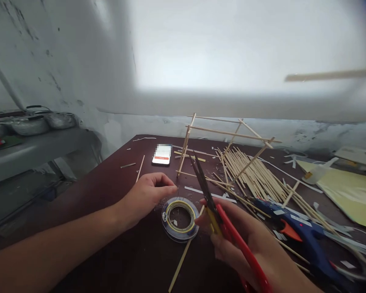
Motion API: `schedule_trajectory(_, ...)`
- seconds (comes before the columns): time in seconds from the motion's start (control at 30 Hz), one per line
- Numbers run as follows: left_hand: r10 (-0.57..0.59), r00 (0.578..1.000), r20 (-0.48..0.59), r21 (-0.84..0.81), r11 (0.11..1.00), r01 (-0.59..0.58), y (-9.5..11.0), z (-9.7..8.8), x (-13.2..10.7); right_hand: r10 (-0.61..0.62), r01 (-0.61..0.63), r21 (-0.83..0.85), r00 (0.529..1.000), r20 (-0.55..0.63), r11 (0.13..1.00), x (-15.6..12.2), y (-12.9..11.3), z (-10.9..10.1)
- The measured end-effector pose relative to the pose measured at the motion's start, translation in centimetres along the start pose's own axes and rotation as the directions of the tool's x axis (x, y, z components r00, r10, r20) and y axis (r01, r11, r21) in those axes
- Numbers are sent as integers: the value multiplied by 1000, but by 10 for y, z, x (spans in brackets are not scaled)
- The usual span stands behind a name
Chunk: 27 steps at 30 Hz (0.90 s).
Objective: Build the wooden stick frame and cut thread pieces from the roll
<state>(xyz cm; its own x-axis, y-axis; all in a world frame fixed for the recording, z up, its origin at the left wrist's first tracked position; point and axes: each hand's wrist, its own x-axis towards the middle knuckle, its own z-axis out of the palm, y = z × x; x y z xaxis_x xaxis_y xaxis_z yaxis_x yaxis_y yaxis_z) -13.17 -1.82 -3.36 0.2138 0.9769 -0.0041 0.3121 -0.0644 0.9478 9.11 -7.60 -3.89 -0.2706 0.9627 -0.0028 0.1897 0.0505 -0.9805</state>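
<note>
My right hand [247, 240] is closed around red-handled scissors [228, 224], whose dark blades point up and away. My left hand [152, 191] is in a pinch just beyond a clear-sided spool [167, 232] with a yellow inner ring. Whatever lies between the left thumb and finger, if anything, is too small to make out. A thin wooden stick [179, 264] slants under or beside the spool's near edge. Behind the hands stands an open box-like frame of thin wooden sticks [222, 132], partly crossed by the scissor blades.
A pile of sticks [253, 173] lies right of centre. A blue glue gun [305, 228] rests at right, near paper strips and a yellow sheet [347, 191]. A lit phone [161, 155] is farther back. Metal pots [32, 124] stand on a side surface at left.
</note>
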Motion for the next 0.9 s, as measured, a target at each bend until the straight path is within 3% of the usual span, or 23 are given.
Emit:
schedule_trajectory(0.1, 36, 992, 118, 169, 984, -56, 1, 2, -4, -49, 43, -92, 997, -67, 995, 6, 2, -6)
schedule_trajectory(0.23, 84, 977, 198, 294, 945, -141, 0, 6, -12, 22, -24, -137, 1000, -13, 990, 21, 0, -13)
schedule_trajectory(0.4, 117, 972, 204, 442, 875, -199, -2, 5, -10, 116, -83, -181, 978, 175, 980, 42, -9, -18)
schedule_trajectory(0.63, 138, 977, 162, 536, 819, -205, -4, -1, -4, 150, -34, -381, 948, 279, 924, 53, -22, -13)
schedule_trajectory(0.77, 122, 986, 112, 514, 842, -163, -5, -7, -3, 161, -11, -550, 961, 226, 835, 45, -28, -15)
schedule_trajectory(0.9, 31, 989, 141, 361, 929, -81, -5, -4, -1, 217, -101, -673, 972, 91, 733, 25, -29, -31)
